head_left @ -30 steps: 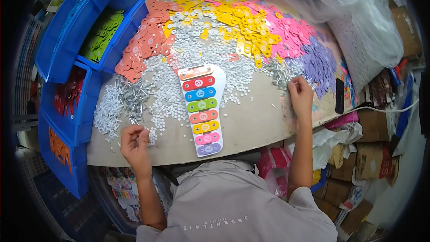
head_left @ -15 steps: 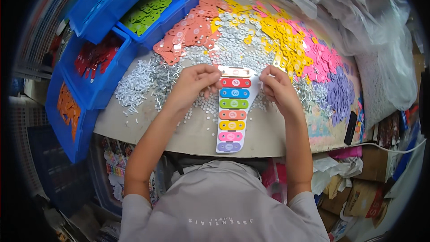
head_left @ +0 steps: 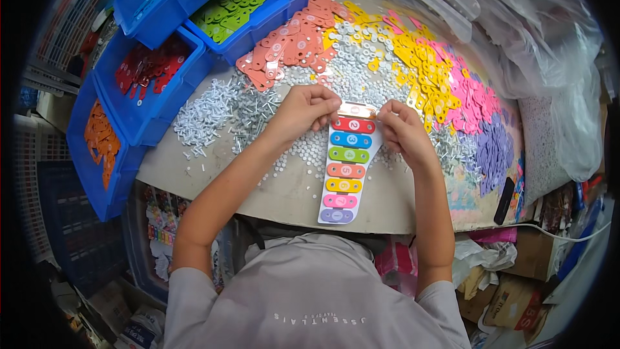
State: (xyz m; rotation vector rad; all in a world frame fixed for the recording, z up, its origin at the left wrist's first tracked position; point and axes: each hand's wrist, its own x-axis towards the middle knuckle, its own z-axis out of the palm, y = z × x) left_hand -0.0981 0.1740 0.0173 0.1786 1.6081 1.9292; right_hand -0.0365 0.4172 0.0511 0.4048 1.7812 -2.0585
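Observation:
A small toy xylophone (head_left: 349, 154) lies on the table before me, with bars of several colours in a row on a white base. It is wide at the far end and narrow near me, leaning slightly to the right. My left hand (head_left: 306, 111) is closed at the left end of the farthest bar (head_left: 356, 110), a shiny orange one, thumb and fingers pinching there. At that bar's right end, my right hand (head_left: 405, 130) is closed in a pinch; what lies between its fingertips is too small to make out.
Blue bins (head_left: 149, 120) at the left hold red, orange, green and blue bars. Beyond my hands spread heaps of white pins (head_left: 206, 111), silver washers, salmon bars (head_left: 294, 44), yellow bars (head_left: 423, 68), pink bars and purple bars (head_left: 494, 148). Plastic bags (head_left: 549, 77) stand at the right.
The view has shifted, so the table appears farther right. The xylophone has tilted slightly, and my right hand has come closer to the end of the farthest bar.

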